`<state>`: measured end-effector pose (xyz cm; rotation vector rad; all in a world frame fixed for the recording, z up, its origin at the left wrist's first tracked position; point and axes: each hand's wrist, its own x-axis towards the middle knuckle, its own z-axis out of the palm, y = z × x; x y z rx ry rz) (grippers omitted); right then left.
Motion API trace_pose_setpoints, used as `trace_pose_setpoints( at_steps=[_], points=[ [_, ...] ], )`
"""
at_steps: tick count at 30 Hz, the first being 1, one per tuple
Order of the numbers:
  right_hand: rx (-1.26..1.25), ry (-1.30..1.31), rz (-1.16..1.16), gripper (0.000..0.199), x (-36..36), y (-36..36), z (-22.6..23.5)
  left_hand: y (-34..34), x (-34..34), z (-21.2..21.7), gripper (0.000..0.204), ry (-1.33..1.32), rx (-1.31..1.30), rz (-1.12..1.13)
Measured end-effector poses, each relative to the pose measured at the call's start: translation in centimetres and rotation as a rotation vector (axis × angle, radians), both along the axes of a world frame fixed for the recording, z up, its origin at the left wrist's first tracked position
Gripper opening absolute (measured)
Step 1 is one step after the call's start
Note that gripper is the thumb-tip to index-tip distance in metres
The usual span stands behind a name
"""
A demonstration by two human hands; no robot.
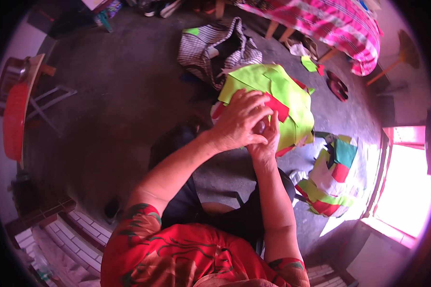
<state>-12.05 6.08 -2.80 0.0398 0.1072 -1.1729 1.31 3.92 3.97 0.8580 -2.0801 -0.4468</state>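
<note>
We've got a dark floor (pixel 105 95), with the lime cloth pile (pixel 274 83) right of centre, probably there for easy reach. Left hand (pixel 239 119) half-curled, right hand (pixel 267 141) cupped beside it; we can't tell if either's gripping. Red scrap (pixel 278 108) sits by their far fingertips.

Your fingers (pixel 257 101) half-hide a small dark object (pixel 260 126) over the lime cloth (pixel 288 88); beyond that cloth, a pink bedcover (pixel 321 24) is cropped.
</note>
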Motion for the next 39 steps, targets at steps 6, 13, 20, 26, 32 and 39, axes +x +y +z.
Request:
trace_pose_setpoints(
  at_steps=[6, 13, 20, 26, 32, 39],
  points=[
    [-0.106, 0.041, -0.091, 0.078, 0.4, -0.7, 2.6, -0.8, -0.1, -1.0, 0.057, -0.001, -0.012, -0.005],
    [-0.065, -0.029, -0.067, 0.079, 0.5, -0.3, 2.9, -0.8, 0.0, -1.2, 0.042, 0.009, -0.087, 0.005],
    [-0.011, -0.089, -0.032, 0.066, 0.9, -0.8, 2.0, -1.4, 0.0, -1.5, 0.039, 0.133, -0.155, 0.097],
    [-0.076, -0.071, -0.007, 0.058, 1.3, -0.8, 1.5, -2.4, 1.0, -1.8, 0.035, 0.424, 0.054, 0.278],
    [-0.078, 0.011, 0.032, 0.05, 1.3, -0.4, 0.8, -4.2, 2.4, -3.1, 0.028, 0.979, 0.517, 0.178],
    [-0.11, 0.18, 0.038, 0.037, 1.7, -0.2, 0.1, -4.5, 2.5, -4.0, 0.031, 0.876, 0.538, 0.169]
  ],
)
